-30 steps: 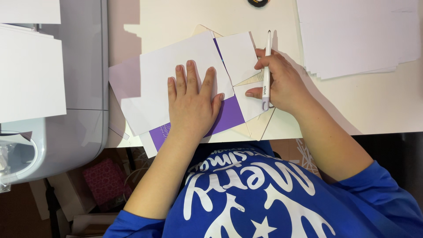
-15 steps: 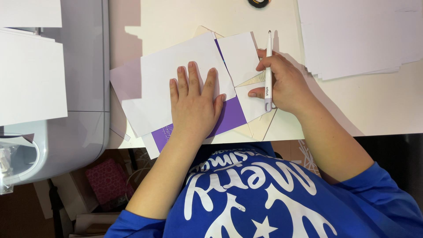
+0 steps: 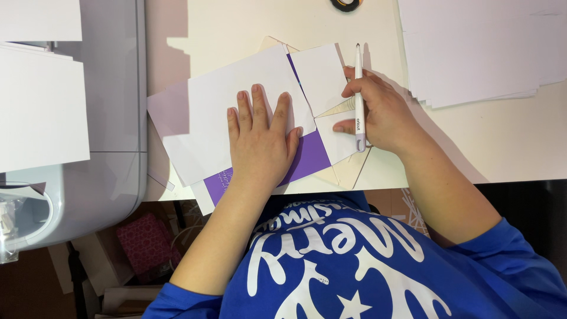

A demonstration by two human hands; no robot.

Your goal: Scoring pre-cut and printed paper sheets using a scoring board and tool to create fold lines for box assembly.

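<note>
Little has moved since the earlier frames: both hands stay where they were. Left hand (image 3: 260, 139) lies flat, fingers spread, pressing a white card (image 3: 218, 112) onto a purple sheet (image 3: 310, 159) near the bench (image 3: 236, 23) edge. Right hand (image 3: 381, 112) keeps its grip pinched on a white pen (image 3: 358, 82), upright beside a small white square (image 3: 322, 77), with its fingertips touching the paper below.

white pen (image 3: 358, 88) | upright in right grip | purple sheet (image 3: 310, 158) | flat, mostly covered, perhaps card
</note>
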